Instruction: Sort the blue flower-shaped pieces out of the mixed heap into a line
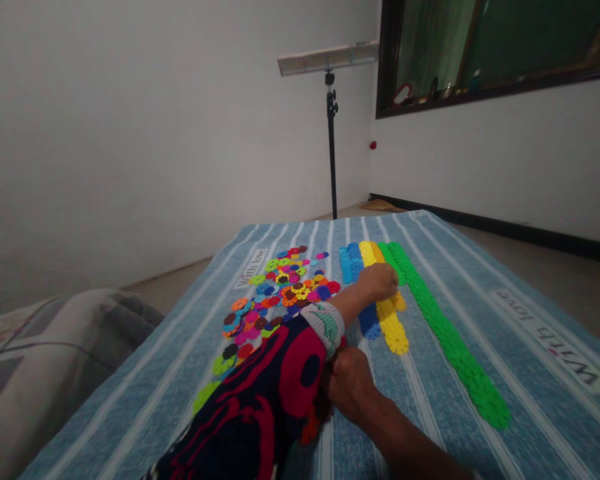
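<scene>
My left hand (381, 282) reaches across over the yellow row of notched discs (394, 327), its fingers curled down; what they hold, if anything, is hidden. Close beneath my left cuff, my right hand (351, 385) is closed in a fist, its fingertips out of sight behind the sleeve. Overlapping notched plastic discs form a long green row (450, 333), the yellow row and a blue row (369, 321). Left of these lies a loose pile of mixed-colour discs (260, 313), partly covered by my left sleeve.
A blue-and-white striped cloth (480, 307) covers the table. Beyond its far edge stands a black tripod (332, 153) bearing a flat panel (325, 60). Grey fabric (80, 360) is bunched at the left. A dark-framed window (500, 53) is at the upper right.
</scene>
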`<state>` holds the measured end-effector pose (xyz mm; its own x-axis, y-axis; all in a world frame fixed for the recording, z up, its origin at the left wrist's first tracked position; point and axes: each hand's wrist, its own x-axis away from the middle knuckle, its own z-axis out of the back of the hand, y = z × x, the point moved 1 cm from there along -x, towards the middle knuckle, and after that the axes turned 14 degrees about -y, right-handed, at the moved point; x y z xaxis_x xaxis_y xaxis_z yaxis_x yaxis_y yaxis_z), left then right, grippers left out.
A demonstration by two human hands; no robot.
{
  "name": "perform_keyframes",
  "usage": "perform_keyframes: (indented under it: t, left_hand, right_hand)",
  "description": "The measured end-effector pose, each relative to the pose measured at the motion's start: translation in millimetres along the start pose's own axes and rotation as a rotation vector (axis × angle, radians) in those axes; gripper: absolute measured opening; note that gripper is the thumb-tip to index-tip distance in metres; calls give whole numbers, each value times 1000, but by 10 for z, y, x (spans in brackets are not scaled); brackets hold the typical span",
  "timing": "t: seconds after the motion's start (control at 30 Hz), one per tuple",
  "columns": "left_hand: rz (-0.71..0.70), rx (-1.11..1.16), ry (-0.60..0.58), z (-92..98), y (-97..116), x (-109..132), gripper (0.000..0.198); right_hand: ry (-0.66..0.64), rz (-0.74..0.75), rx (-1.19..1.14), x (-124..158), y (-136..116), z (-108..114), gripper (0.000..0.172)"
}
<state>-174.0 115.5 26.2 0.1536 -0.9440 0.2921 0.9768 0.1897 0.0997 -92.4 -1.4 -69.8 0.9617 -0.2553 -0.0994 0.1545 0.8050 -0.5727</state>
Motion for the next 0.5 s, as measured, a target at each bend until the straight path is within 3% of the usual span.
perform_keyframes:
  t: [0.17, 0.3, 0.4, 0.5]
  left_hand:
    - [130, -20, 57, 202, -608, 324, 29]
    - [263, -69, 4, 159, -1117, 649, 30]
    - [184, -97, -21, -1, -1264, 826, 31]
    - [41, -97, -43, -182, -1250, 952, 31]
  right_hand:
    - [4, 46, -69, 40, -35, 21, 22]
    - [8, 64, -80, 46, -39, 21, 22]
    - [18, 49, -55, 48, -36, 12, 23]
    - [18, 49, -49, 52, -32, 6, 25]
